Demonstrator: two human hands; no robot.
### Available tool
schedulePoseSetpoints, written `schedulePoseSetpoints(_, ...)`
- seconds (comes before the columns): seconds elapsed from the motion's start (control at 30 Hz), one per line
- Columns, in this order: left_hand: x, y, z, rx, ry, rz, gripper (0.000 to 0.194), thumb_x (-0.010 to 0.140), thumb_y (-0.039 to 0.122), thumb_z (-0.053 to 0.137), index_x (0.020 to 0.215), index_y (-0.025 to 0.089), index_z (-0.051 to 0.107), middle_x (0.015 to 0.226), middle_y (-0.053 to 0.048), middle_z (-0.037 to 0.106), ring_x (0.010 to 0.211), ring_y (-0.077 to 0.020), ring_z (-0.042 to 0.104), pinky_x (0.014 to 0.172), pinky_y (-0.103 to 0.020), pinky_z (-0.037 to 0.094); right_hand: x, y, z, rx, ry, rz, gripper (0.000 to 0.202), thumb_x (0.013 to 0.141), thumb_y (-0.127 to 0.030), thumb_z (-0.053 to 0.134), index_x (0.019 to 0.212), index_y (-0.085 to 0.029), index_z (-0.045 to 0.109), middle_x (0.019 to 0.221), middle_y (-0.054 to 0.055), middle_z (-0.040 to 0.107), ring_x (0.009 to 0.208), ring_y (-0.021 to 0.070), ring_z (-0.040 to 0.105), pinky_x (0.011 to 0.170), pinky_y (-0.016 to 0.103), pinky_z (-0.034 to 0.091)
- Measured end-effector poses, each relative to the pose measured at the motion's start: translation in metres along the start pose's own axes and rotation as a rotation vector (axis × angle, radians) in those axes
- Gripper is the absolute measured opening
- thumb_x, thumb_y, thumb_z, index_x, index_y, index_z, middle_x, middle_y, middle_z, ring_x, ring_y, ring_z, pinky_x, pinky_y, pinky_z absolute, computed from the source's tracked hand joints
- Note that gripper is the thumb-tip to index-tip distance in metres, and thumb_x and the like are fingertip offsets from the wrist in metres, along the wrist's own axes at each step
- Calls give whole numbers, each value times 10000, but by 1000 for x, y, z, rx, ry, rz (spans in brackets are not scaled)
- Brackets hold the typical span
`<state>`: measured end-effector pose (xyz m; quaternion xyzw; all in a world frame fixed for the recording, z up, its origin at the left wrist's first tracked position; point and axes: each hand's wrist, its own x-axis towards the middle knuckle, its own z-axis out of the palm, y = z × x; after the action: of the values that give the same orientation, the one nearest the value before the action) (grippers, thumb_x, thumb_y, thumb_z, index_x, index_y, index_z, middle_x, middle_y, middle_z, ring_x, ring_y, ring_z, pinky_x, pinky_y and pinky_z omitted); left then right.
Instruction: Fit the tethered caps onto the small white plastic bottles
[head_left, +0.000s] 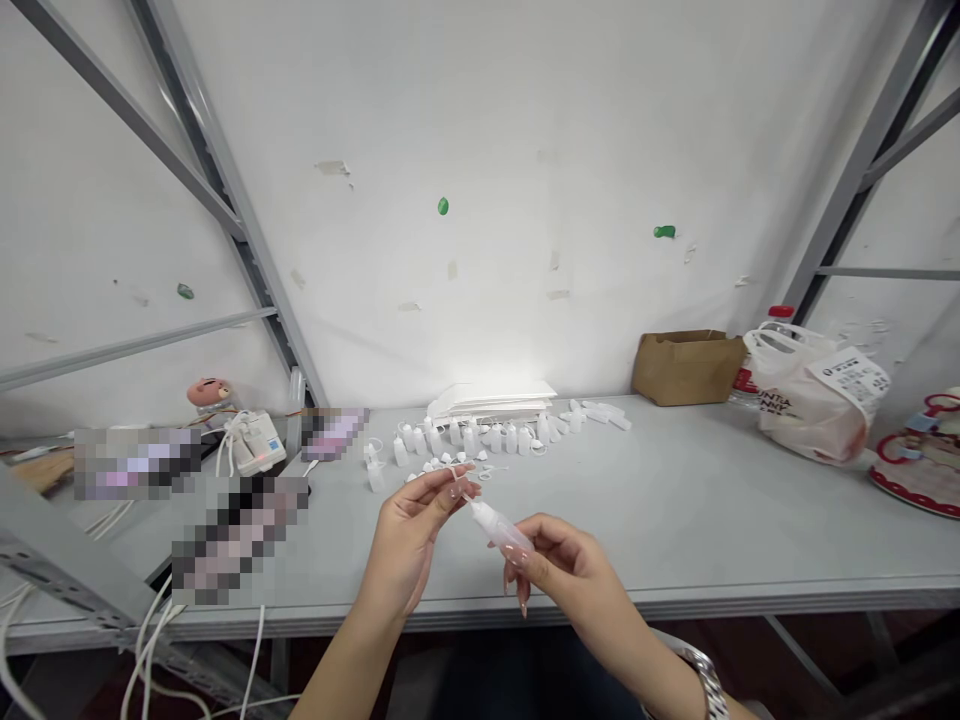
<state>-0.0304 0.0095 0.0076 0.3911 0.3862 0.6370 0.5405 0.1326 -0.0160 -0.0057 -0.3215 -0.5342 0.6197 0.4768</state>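
Note:
A small translucent white bottle [496,525] is held tilted above the front of the grey table, its narrow tip pointing up and left. My right hand [559,562] grips the bottle's lower body between thumb and fingers. At the tip, my left hand [426,510] pinches a thin white piece, mostly covered by the fingers. Behind the hands, several similar white bottles [512,438] stand in a loose row, with small white caps [444,460] in front of them. More bottles [607,413] lie on their sides to the right of the row.
White sheets [491,400] are stacked by the wall. A brown cardboard box [688,368] and a plastic bag [814,400] stand at the back right. On the left are a power strip [259,445], cables and blurred flat items. A metal shelf post [67,540] rises at the left.

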Motion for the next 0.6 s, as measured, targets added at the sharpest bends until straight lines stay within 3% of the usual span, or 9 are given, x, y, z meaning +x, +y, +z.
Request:
schedulePoseSetpoints(0.2,-1,0,0,42,4,99,162,664,318,717,737,173,726,770,-39,724,808,-164,632,837,-299,469,0,-5,1,-73,124,-23,323,695,-462,673,714,-146,610,583,-9,543,537,96,483,505,226,438)
schedulePoseSetpoints(0.6,-1,-2,-2,50,-14,114,165,698,343,683,696,183,724,758,-21,718,842,-162,615,869,-280,446,-3,1,0,-135,93,-40,292,756,-440,626,738,-152,585,595,-18,526,555,91,474,517,213,406)
